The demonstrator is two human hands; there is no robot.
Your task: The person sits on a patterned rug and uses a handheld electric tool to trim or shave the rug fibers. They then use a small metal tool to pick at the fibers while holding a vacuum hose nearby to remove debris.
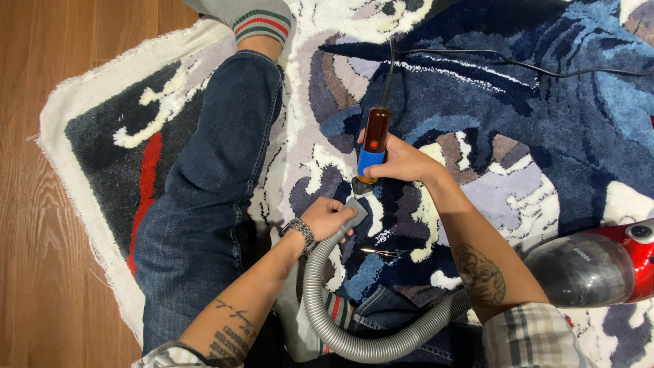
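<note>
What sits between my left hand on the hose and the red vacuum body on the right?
In the head view, the right forearm crosses that stretch over the tufted rug, between the left hand and the vacuum body.

A rug-making workspace: tufted rug (545, 123) with raw backing edge on wooden floor (27, 272).

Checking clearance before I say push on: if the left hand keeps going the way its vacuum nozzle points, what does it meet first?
Likely the head of the clipper held by the right hand, just beyond the left hand and its nozzle; whether they already touch is unclear.
</note>
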